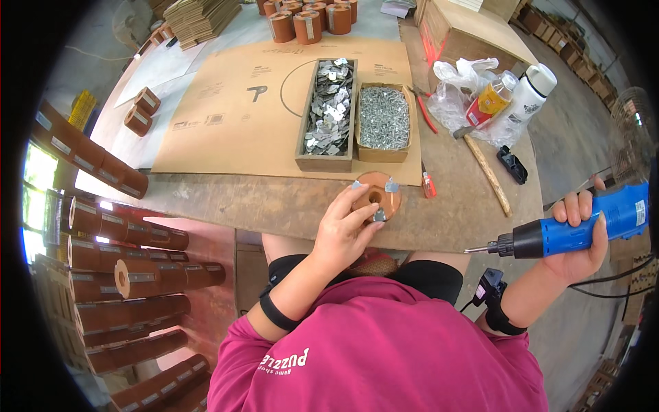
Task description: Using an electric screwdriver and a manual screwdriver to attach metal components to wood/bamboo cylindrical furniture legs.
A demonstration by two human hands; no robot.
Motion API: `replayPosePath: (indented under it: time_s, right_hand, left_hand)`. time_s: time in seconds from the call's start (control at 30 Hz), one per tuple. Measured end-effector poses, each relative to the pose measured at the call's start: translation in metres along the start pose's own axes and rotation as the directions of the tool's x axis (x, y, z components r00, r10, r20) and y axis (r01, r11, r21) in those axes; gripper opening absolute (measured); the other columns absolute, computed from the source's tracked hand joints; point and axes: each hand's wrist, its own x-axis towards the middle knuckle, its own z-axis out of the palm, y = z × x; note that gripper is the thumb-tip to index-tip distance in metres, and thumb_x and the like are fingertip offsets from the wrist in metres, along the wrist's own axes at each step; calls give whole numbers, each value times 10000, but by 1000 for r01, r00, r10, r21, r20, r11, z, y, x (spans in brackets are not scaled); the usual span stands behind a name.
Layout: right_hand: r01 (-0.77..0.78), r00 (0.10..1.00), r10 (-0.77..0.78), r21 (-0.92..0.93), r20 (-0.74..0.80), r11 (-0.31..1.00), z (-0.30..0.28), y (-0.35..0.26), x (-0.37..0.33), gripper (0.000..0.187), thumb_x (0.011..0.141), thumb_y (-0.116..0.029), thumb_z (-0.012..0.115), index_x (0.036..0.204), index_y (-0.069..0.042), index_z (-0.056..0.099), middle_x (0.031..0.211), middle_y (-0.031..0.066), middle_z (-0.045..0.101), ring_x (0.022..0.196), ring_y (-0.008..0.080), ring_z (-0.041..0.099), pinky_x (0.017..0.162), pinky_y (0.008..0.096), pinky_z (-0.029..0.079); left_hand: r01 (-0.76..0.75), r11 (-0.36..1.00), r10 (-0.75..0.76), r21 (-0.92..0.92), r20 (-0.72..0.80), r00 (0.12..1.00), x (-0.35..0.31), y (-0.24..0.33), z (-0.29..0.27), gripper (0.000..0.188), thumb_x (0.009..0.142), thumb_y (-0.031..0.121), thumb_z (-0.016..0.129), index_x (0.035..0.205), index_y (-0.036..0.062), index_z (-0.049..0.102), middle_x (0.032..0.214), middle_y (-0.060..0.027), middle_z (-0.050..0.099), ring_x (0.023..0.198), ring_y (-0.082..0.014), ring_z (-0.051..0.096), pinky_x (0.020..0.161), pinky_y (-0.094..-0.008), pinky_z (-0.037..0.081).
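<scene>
At the table's near edge stands a brown round block [388,200] with a hole in its middle. Small metal plates [391,186] lie at its rim. My left hand [342,230] is closed on the block, its fingers across the top and near a plate by the hole. Off to the right, my right hand [585,257] grips a blue electric screwdriver [559,237] whose bit points left, apart from the block. Beyond the block are a long wooden box [307,163] of flat metal plates and a carton [384,156] full of screws.
A hammer [489,175], red-handled screwdriver [428,185], red-handled pliers [425,113] and black case [512,165] lie rightward. Behind them are a drink bottle [491,99] and white flask [532,93]. Brown cylinders [307,27] stand at the back; longer ones [165,276] are stacked left.
</scene>
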Motion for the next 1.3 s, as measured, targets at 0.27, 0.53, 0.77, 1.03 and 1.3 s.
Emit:
replayPosePath:
  time_s: [0.27, 0.53, 0.77, 1.03, 1.3]
  right_hand:
    - [46, 999, -47, -48, -15, 998, -1, 1, 2, 487, 814, -140, 456, 1224, 26, 253, 826, 82, 444, 712, 154, 432, 674, 324, 399]
    - [83, 996, -78, -197, 37, 977, 12, 1, 8, 530, 764, -100, 482, 1221, 16, 240, 775, 94, 447, 649, 167, 454, 623, 339, 425]
    - [92, 994, -101, -241, -28, 966, 2, -11, 7, 528, 756, -79, 471, 1220, 12, 235, 779, 98, 447, 654, 167, 458, 627, 339, 428]
    - [81, 996, -85, -205, -13, 975, -1, -4, 14, 529, 764, -80, 479, 1221, 12, 230, 793, 107, 458, 670, 172, 472, 637, 343, 437]
    - [95, 995, -92, -118, 34, 989, 15, 21, 24, 526, 775, -86, 475, 1230, 2, 224, 803, 113, 462, 694, 188, 484, 657, 360, 444]
  left_hand:
    - [-66, 978, 70, 197, -13, 997, 85, -13, -11, 280, 700, 173, 646, 937, 36, 590, 984, -156, 553, 863, -299, 549, 721, -363, 455]
    - [-173, 756, -281, 632, 551, 785, 161, -72, 47, 249, 724, 149, 568, 967, 101, 596, 885, -87, 612, 891, -283, 564, 769, -433, 398]
    - [-191, 686, -484, 702, 637, 600, 181, -80, 60, 233, 705, 73, 532, 915, 118, 624, 926, -82, 627, 925, -245, 576, 822, -431, 306]
    - [-151, 796, -301, 586, 600, 742, 173, -89, 47, 64, 668, 203, 647, 708, 158, 624, 791, -20, 615, 798, -198, 578, 782, -428, 285]
    - [135, 977, -189, 168, 371, 909, 147, -46, 14, 78, 705, 111, 622, 770, 75, 599, 715, -45, 578, 701, -163, 560, 707, -312, 402]
